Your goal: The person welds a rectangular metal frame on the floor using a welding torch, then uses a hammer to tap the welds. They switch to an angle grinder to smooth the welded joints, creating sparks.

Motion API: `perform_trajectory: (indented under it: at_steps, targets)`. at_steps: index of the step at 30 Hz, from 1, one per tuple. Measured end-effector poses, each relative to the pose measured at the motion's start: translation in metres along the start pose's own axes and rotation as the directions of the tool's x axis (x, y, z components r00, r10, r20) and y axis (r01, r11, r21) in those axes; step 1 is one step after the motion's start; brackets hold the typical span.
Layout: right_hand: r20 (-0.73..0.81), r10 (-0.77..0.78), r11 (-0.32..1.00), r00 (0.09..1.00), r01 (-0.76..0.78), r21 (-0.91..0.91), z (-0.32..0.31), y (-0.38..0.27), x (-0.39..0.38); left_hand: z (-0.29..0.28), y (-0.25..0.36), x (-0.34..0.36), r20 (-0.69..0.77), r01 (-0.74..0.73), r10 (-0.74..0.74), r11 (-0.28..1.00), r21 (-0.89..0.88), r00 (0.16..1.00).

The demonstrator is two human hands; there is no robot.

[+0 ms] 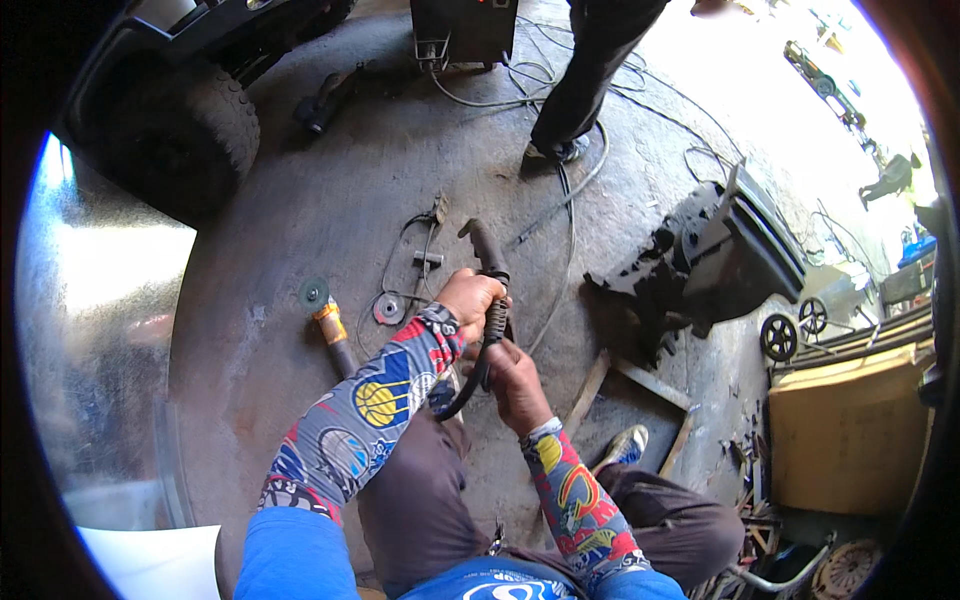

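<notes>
My left hand (470, 300) is wrapped round the coil-wound part of a dark welding electrode holder (487, 247), whose hooked tip points up and away from me. Just below, my right hand (518, 385) is closed at the holder's lower end, where a thick black cable (459, 403) curves down toward my left knee. My left fingers hide part of the grip. On the floor to the left lies an angle grinder (332, 328) with an orange head and a green disc. A hammer (427, 260) and a loose round disc (388, 308) rest beyond my left forearm.
A dark welding machine (465, 30) stands at the far side, with cables trailing over the floor. Another person's leg (590, 80) is near it. To the right are a black metal assembly (735, 255), an angled metal frame (650, 385) and a cardboard box (850, 430). A vehicle tyre (225, 115) is far left.
</notes>
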State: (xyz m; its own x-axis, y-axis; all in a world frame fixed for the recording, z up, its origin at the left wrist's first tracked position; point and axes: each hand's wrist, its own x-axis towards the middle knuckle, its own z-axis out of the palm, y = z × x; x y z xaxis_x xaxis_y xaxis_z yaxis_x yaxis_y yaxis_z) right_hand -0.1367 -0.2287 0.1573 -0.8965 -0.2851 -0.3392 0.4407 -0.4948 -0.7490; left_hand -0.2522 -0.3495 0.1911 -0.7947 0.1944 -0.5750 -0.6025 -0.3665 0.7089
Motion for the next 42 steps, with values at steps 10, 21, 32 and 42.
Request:
perform_trajectory:
  at_steps: [10,21,32,42]
  targets:
    - [-0.425,0.011,0.916,0.905,-0.179,-0.358,-0.013,-0.080,0.125,-0.169,0.012,0.023,-0.235,-0.659,0.748,0.661,0.360,0.621]
    - [0.042,-0.006,0.357,0.999,0.041,-0.933,-0.054,-0.266,0.428,-0.356,-0.230,-0.019,-0.776,0.084,0.450,0.841,0.535,0.441]
    - [0.133,-0.135,0.580,0.982,0.187,-0.793,-0.030,-0.251,0.518,-0.402,-0.169,0.071,-0.870,0.595,0.301,0.639,0.488,0.391]
    - [0.406,-0.369,0.202,0.836,0.499,-0.843,-0.034,-0.130,0.229,-0.379,-0.150,0.039,-0.803,-0.088,0.031,0.996,-0.027,0.595]
